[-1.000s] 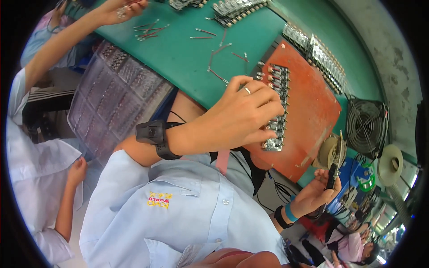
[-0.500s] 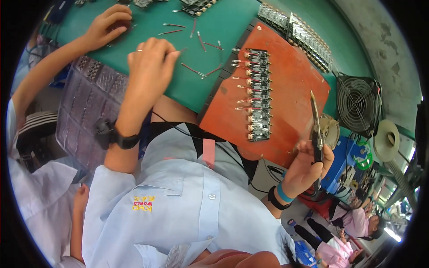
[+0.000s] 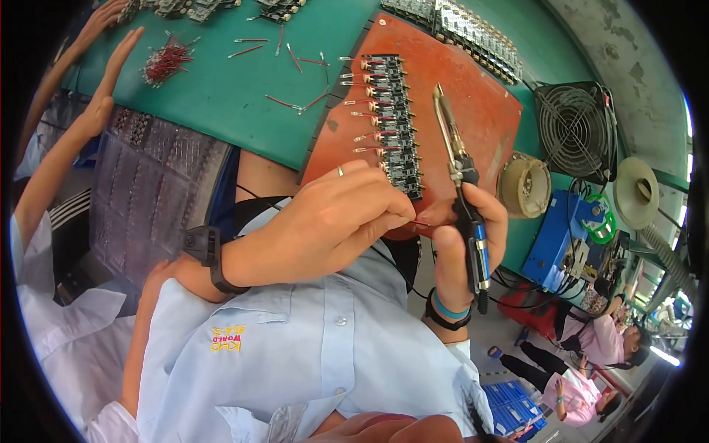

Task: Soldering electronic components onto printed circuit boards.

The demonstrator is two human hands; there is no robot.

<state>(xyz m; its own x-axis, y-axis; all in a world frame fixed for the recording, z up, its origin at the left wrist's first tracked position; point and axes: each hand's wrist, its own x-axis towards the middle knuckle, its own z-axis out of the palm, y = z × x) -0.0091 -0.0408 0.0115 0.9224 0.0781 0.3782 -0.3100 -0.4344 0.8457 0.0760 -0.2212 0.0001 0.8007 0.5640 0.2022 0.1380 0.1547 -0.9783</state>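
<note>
My left hand [image 3: 332, 218] is closed in a pinch on a short red wire [image 3: 419, 222], just off the near end of a row of small circuit boards [image 3: 401, 144]. My right hand [image 3: 450, 262] grips a soldering iron [image 3: 467, 207] with its tip pointing up and away; one of its fingertips meets the wire's other end. The boards lie in a strip on an orange-red board [image 3: 458, 111], and several of them have red wires sticking out to the left.
Loose red wires [image 3: 284, 102] and a red wire pile [image 3: 166, 61] lie on the green mat [image 3: 221, 81]. A co-worker's hand [image 3: 96, 114] is at the left, above a compartment tray [image 3: 155, 184]. At the right are a round container [image 3: 524, 184], a fan [image 3: 574, 129] and a blue machine [image 3: 552, 232].
My left hand has come from the green mat to the right, beside my right hand. The soldering iron has moved left and its tip now leans left. The co-worker's hand has drawn left, uncovering the wire pile.
</note>
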